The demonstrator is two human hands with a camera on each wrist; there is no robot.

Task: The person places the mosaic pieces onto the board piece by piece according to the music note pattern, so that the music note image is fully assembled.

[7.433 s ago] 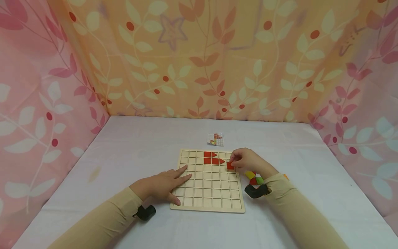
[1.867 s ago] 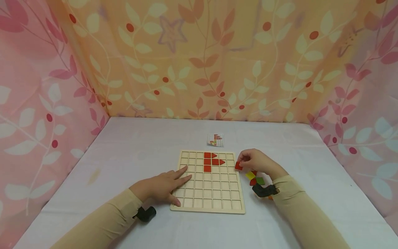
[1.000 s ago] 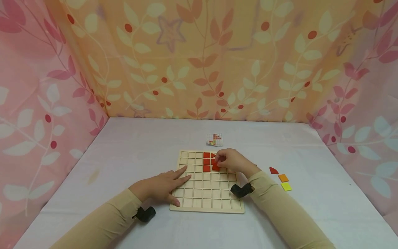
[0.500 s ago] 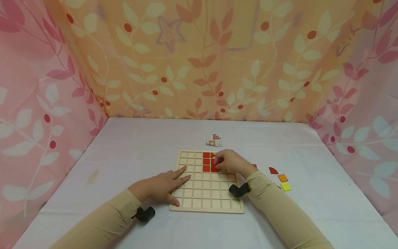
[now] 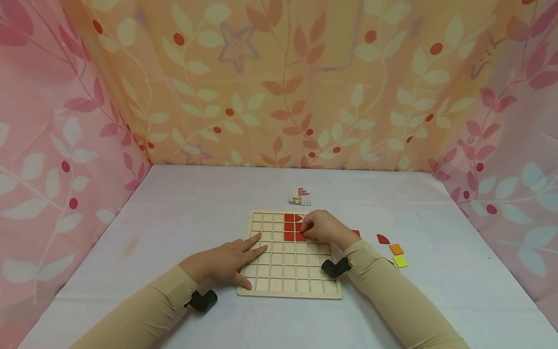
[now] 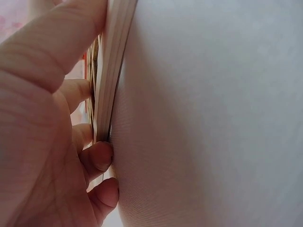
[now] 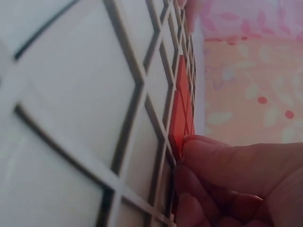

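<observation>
One corner of the red tile [image 5: 299, 237], pinched by your right hand [image 5: 324, 227] just right of centre in the frame's lower half, could sit proud if you press unevenly, or jump if your outspread left hand [image 5: 224, 260] lets the board [image 5: 289, 285] slide

Head view evenly lit, soft shadow by left sleeve [image 5: 144, 303]; left wrist dim, cloth [image 6: 213, 118] shaded beside board [image 6: 111, 66]; right wrist hazy, near squares blurred
</observation>
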